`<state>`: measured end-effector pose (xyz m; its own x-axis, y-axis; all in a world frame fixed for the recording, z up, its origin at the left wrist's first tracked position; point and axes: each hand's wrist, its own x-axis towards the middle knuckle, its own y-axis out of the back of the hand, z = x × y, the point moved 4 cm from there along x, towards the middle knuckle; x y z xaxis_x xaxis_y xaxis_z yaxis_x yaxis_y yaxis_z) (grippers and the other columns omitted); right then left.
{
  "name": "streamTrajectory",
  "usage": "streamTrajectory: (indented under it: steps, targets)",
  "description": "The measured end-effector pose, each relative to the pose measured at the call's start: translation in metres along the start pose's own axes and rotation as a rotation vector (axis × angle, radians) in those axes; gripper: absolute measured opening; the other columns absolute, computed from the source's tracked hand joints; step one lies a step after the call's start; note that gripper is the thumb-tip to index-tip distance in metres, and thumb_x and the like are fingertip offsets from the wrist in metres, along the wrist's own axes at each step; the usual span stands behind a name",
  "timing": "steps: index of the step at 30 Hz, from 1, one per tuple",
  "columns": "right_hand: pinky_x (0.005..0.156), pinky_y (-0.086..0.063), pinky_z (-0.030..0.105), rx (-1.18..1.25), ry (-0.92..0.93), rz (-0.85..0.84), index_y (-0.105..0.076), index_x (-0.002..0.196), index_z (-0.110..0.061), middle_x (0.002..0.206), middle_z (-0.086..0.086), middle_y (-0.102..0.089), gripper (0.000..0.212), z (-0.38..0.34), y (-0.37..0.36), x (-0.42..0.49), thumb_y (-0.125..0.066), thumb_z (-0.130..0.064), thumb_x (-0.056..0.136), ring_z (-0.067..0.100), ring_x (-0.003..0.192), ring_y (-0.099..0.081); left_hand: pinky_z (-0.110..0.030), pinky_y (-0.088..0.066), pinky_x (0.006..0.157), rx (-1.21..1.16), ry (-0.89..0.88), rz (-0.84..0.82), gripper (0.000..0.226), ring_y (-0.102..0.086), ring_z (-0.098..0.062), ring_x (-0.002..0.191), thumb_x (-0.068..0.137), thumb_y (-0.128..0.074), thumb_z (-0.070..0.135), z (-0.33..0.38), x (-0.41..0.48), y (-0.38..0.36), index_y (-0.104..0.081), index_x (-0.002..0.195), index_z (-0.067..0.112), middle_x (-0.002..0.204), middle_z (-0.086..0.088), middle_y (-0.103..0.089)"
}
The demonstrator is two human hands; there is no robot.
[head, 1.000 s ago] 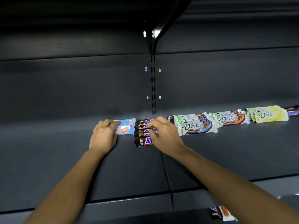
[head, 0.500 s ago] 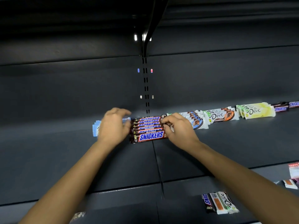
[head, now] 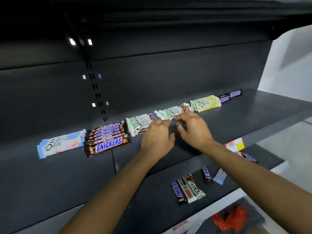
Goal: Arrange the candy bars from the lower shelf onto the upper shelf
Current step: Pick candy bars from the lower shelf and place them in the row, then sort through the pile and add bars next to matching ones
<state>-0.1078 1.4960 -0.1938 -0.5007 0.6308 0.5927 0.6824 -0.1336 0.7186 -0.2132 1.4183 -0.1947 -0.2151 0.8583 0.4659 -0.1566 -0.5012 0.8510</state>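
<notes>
On the upper shelf (head: 253, 115) runs a row of candy stacks: light blue Dove bars (head: 59, 145), Snickers bars (head: 107, 139), white Dove bars (head: 140, 124), orange-ended Dove bars (head: 175, 110), yellow Dove bars (head: 205, 103) and dark bars (head: 230, 96). My left hand (head: 157, 139) rests at the right end of the white Dove stack, its fingers curled out of sight. My right hand (head: 192, 129) is just in front of the orange-ended stack, fingers apart, its index fingertip at the wrappers. On the lower shelf (head: 152, 200) lie a Snickers bar (head: 179, 191) and Dove bars (head: 192, 188).
Further loose bars lie on the lower shelf: a dark one (head: 207, 176), a light blue one (head: 219, 176) and another dark one (head: 249, 157) by a red and yellow packet (head: 234, 145). Something red (head: 231, 220) sits below at the bottom right. A white wall stands to the right.
Both hands have left the Snickers stack and moved right along the row to the Dove stacks. The view has swung right and down, showing more of the lower shelf.
</notes>
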Motion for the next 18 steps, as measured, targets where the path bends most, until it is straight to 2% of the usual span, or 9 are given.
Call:
streamTrajectory:
  steps: [5,9,11,13,15,18]
  targets:
    - [0.077,-0.046,0.034,-0.089,-0.108,0.133,-0.066,0.099,-0.008,0.095,0.011,-0.063,0.018,0.066,0.045,-0.035,-0.060,-0.011,0.082,0.030,0.094,-0.058,-0.032,-0.036,0.098,-0.108,-0.223,-0.012,0.045,-0.044,-0.025,0.118,0.089,-0.054,0.023,0.074,0.003,-0.037,-0.047,0.132,0.011,0.129,-0.008,-0.050]
    - [0.072,-0.045,0.033,-0.095,-0.175,0.266,-0.064,0.093,-0.007,0.087,0.011,-0.059,0.015,0.113,0.070,-0.067,-0.055,-0.012,0.081,0.030,0.086,-0.056,-0.037,-0.047,0.083,-0.177,-0.391,0.020,0.039,-0.056,-0.030,0.099,0.079,-0.064,0.010,0.124,-0.002,-0.069,-0.058,0.117,0.005,0.109,-0.012,-0.060]
    - [0.072,-0.044,0.034,-0.105,-0.198,0.310,-0.063,0.092,-0.007,0.088,0.011,-0.058,0.014,0.137,0.076,-0.083,-0.054,-0.012,0.083,0.029,0.086,-0.054,-0.038,-0.051,0.079,-0.197,-0.463,0.032,0.035,-0.058,-0.029,0.092,0.077,-0.062,0.008,0.142,-0.007,-0.091,-0.061,0.112,0.006,0.102,-0.010,-0.062]
    - [0.073,-0.042,0.033,-0.103,-0.226,0.355,-0.060,0.092,-0.007,0.088,0.010,-0.058,0.011,0.162,0.078,-0.100,-0.055,-0.011,0.083,0.026,0.084,-0.052,-0.040,-0.050,0.081,-0.210,-0.554,0.073,0.032,-0.058,-0.028,0.093,0.080,-0.051,0.008,0.156,-0.013,-0.110,-0.063,0.109,0.008,0.103,-0.007,-0.063]
    - [0.074,-0.039,0.029,-0.081,-0.276,0.385,-0.058,0.091,-0.006,0.089,0.009,-0.057,0.010,0.187,0.077,-0.115,-0.054,-0.009,0.083,0.025,0.083,-0.052,-0.038,-0.048,0.090,-0.238,-0.656,0.125,0.032,-0.057,-0.027,0.101,0.084,-0.044,0.003,0.169,-0.019,-0.129,-0.064,0.108,0.005,0.109,-0.009,-0.063]
    - [0.072,-0.036,0.025,-0.047,-0.363,0.347,-0.056,0.091,-0.006,0.087,0.006,-0.054,0.009,0.221,0.063,-0.135,-0.052,-0.010,0.084,0.025,0.081,-0.051,-0.035,-0.045,0.092,-0.256,-0.728,0.064,0.030,-0.055,-0.028,0.103,0.083,-0.047,-0.001,0.180,-0.028,-0.163,-0.064,0.108,0.002,0.109,-0.011,-0.061]
